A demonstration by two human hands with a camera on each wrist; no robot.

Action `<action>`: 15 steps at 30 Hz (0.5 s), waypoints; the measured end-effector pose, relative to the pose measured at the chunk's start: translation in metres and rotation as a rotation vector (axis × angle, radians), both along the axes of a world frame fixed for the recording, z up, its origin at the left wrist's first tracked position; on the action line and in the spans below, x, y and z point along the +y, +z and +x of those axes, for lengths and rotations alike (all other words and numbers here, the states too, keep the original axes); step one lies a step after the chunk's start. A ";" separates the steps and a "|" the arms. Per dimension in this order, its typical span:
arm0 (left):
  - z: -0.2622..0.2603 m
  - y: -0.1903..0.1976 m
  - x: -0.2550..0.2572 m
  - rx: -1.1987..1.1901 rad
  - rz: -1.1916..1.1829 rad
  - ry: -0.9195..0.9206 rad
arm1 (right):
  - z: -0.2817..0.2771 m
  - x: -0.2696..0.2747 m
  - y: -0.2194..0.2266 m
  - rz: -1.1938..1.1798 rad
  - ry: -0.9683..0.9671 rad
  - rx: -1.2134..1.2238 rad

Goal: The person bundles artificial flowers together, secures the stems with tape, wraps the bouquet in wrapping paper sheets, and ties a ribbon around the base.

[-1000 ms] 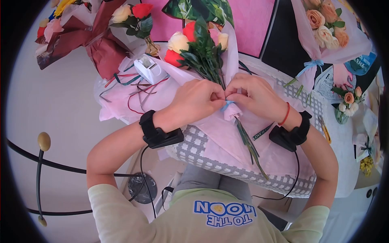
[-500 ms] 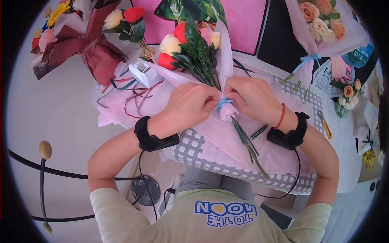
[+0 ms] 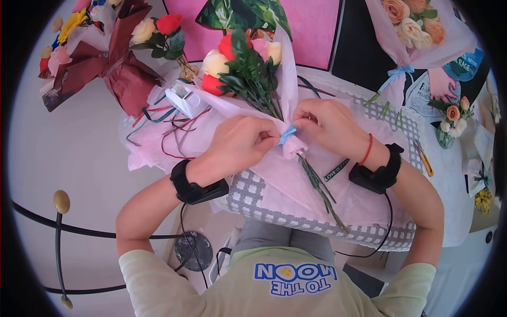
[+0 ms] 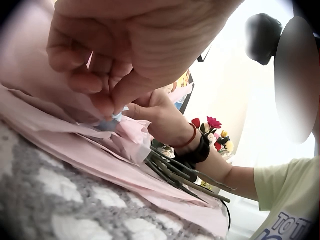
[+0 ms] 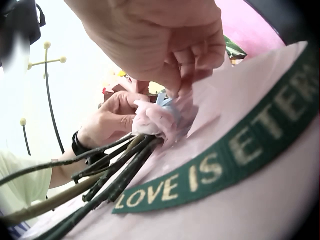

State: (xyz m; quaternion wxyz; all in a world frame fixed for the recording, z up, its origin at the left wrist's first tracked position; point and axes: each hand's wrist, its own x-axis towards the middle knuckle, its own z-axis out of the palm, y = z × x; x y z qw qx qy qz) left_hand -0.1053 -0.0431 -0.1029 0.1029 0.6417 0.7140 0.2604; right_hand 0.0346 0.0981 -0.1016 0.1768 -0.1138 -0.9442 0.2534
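Observation:
A bouquet of red, cream and pink roses with green leaves point(image 3: 253, 79) lies in pale pink paper, its stems point(image 3: 322, 193) pointing toward the person. Around the gathered paper runs a light blue ribbon point(image 3: 288, 134), which also shows in the right wrist view as a blue ribbon point(image 5: 164, 100). On the ribbon's left side, my left hand point(image 3: 244, 140) pinches it between thumb and index finger. My right hand point(image 3: 330, 127) pinches at the ribbon's other side, thumb against curled fingers. The left wrist view shows the left fingertips close against the blue ribbon point(image 4: 111, 122).
A white tape dispenser point(image 3: 186, 99) and loose ribbons lie at the left. Behind stands a dark red wrapped bouquet point(image 3: 124, 68). At the right are a peach rose bouquet point(image 3: 414, 31), a yellow cutter point(image 3: 424, 160) and a small vase point(image 3: 444, 138). A green lettered ribbon point(image 3: 336, 170) lies by the stems.
Both hands have moved slightly apart at the blue ribbon, the left one toward the left. More of the ribbon shows between them. The head view has shifted a little.

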 end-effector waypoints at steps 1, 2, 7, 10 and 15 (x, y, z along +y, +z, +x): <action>0.000 0.000 -0.001 0.003 0.001 -0.006 | 0.002 0.002 -0.001 0.001 -0.006 0.003; -0.001 0.000 -0.002 -0.033 -0.003 0.006 | 0.003 0.003 -0.003 -0.030 0.006 0.061; -0.002 0.003 -0.003 -0.108 -0.070 0.002 | 0.013 0.003 -0.003 -0.061 -0.027 0.086; -0.002 0.001 -0.003 -0.253 -0.072 -0.044 | 0.015 0.000 -0.004 -0.065 0.042 0.133; 0.007 0.003 -0.004 -0.024 0.093 -0.125 | 0.013 -0.005 -0.006 -0.040 0.070 0.133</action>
